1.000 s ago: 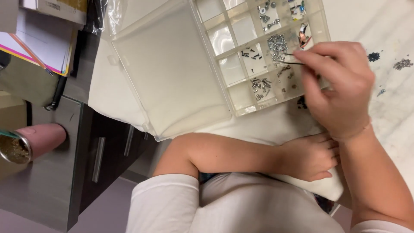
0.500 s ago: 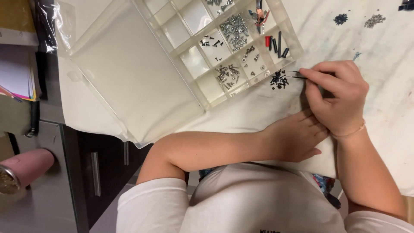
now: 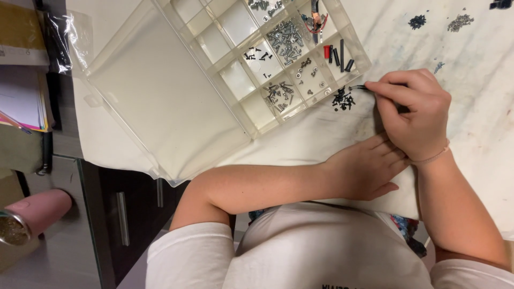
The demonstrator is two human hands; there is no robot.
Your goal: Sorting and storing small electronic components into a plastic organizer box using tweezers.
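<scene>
My right hand [image 3: 415, 115] pinches slim tweezers [image 3: 357, 88] whose tips point left at a small heap of black screws [image 3: 342, 99] on the white cloth. The heap lies just outside the clear plastic compartment box [image 3: 251, 126], which holds silver and black screws in several cells. My left hand [image 3: 367, 168] rests flat, palm down, on the cloth below the right hand, forearm across my body, holding nothing.
The box's open clear lid [image 3: 155, 101] spreads to the left. More small piles of dark and silver screws [image 3: 460, 21] lie at the top right. A pink cylinder [image 3: 32, 214], papers [image 3: 21, 101] and dark drawers [image 3: 123, 219] sit beyond the cloth's left edge.
My right hand with the tweezers moved out of the box's cells, down and right, to the black screw heap on the cloth. The left hand stayed resting flat.
</scene>
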